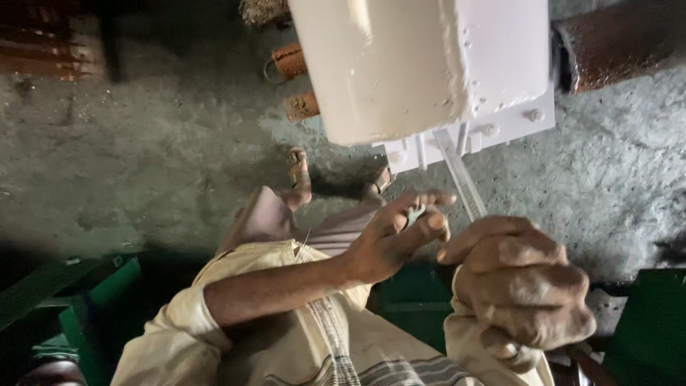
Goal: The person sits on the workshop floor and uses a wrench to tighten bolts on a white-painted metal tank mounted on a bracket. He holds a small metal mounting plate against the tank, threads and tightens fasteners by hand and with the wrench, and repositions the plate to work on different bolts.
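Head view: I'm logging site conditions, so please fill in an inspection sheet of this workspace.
Surface: rough grey concrete floor, dusty.
Job's things: white machine housing on a bolted plate; thin white strip slanting down below it.
Clutter: two rusty cylinders; green frames.
Grippers: left hand fingers spread, grip unclear; right hand curled shut.
Cables: nothing seen.
Surroundings: sandalled feet, dim light.

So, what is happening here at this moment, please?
A person looks down past their own body at a rough concrete floor. Both hands are raised beside a large white painted metal part with a bolted plate. The left hand has its fingers spread, with something small pinched between thumb and finger. The right hand is curled loosely near a thin white strip coming off the plate. Sandalled feet show below.
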Action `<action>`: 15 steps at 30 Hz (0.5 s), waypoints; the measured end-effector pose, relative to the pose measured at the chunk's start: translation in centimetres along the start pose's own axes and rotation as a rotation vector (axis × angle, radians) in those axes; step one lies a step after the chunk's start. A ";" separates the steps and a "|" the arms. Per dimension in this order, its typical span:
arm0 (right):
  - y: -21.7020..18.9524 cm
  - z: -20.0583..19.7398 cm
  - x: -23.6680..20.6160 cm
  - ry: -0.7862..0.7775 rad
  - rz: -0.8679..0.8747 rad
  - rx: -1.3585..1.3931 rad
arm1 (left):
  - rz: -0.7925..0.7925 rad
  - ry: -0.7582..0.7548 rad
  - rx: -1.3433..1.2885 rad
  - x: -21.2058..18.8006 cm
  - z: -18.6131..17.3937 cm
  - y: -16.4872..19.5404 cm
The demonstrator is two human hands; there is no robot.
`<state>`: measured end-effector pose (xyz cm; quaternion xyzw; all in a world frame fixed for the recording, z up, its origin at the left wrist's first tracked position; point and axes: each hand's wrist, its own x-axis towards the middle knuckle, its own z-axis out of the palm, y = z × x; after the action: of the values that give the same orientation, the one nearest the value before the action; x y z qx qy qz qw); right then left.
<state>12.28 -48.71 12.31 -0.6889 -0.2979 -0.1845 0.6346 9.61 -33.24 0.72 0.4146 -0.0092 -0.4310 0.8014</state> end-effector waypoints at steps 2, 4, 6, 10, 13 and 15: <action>0.2 -1.4 0.5 -0.207 -0.033 0.023 | -0.019 0.028 0.050 0.0 -0.1 0.0; 0.2 -1.9 0.0 -0.256 -0.009 0.010 | -0.019 0.051 0.059 0.0 -0.3 0.1; -0.2 -1.5 -0.9 -0.140 0.046 -0.051 | 0.009 0.040 0.104 -0.1 -0.6 0.1; -0.8 -0.7 -1.1 -0.135 0.115 -0.084 | 0.023 0.084 0.161 0.0 -2.1 -0.6; 0.1 -0.5 0.0 -0.157 0.075 -0.097 | 0.164 0.042 0.060 0.5 -2.8 -1.1; 0.9 -1.0 0.4 -0.300 -0.044 0.059 | 0.162 0.129 -0.049 0.4 -2.7 -0.8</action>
<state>13.27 -49.61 12.01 -0.6829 -0.4096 -0.0847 0.5989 10.36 -31.99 -1.72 0.4196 0.0197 -0.3372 0.8425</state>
